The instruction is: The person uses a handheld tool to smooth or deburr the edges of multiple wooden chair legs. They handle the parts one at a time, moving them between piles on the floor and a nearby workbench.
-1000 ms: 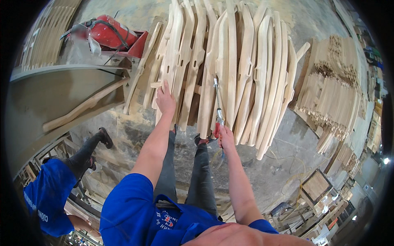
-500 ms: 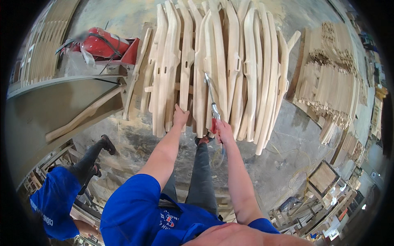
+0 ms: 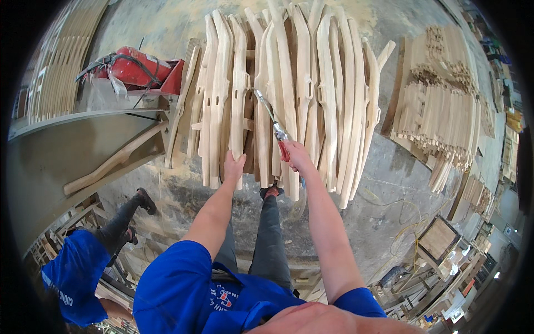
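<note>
My left hand (image 3: 234, 165) is closed round the near end of a pale, curved wooden chair leg (image 3: 238, 106) with a slot cut in it. This leg lies among several similar wooden legs (image 3: 338, 100), side by side in a row in front of me. In my right hand (image 3: 298, 157) is an air blow gun (image 3: 280, 132) with a red handle, silver body and long thin nozzle. Its tip points away from me and to the left, close to the slot in the held leg. Whether the tip touches the wood I cannot tell.
A red fire extinguisher (image 3: 139, 68) lies at the far left, above a low panel (image 3: 83, 146). Stacked wooden strips (image 3: 439, 114) stand on the right. A yellow hose (image 3: 414, 222) trails over the floor. Another person in blue (image 3: 78, 273) is at the lower left.
My right hand has brought the blow gun's nozzle leftward, from over the middle legs to beside the slotted one. The left hand and the slotted leg have shifted slightly left.
</note>
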Motion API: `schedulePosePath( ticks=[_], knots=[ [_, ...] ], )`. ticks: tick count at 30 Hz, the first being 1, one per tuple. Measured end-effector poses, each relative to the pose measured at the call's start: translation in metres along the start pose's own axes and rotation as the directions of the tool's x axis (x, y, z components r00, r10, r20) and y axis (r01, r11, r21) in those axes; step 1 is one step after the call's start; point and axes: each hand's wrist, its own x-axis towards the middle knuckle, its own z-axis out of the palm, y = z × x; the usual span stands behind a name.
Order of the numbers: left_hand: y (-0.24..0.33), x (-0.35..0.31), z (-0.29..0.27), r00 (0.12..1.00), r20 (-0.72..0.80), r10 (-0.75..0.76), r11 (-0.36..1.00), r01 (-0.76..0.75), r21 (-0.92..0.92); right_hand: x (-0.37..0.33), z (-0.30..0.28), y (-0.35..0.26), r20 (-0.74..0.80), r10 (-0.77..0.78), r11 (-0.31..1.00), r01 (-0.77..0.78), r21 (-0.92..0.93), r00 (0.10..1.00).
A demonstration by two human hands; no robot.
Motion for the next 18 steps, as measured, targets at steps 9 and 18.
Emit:
schedulePosePath(
  ticks=[9, 18],
  knots=[
    [0.007, -0.007, -0.003, 0.999, 0.033, -0.023, 0.995, 0.020, 0.102, 0.005, -0.001, -0.015, 0.005, -0.015, 1.000, 0.015, 0.002, 1.000],
    [0.000, -0.004, -0.010, 0.999, 0.047, 0.023, 0.999, -0.024, 0.038, -0.007, -0.009, 0.010, 0.032, 0.082, 0.994, -0.085, 0.071, 0.996]
  ],
)
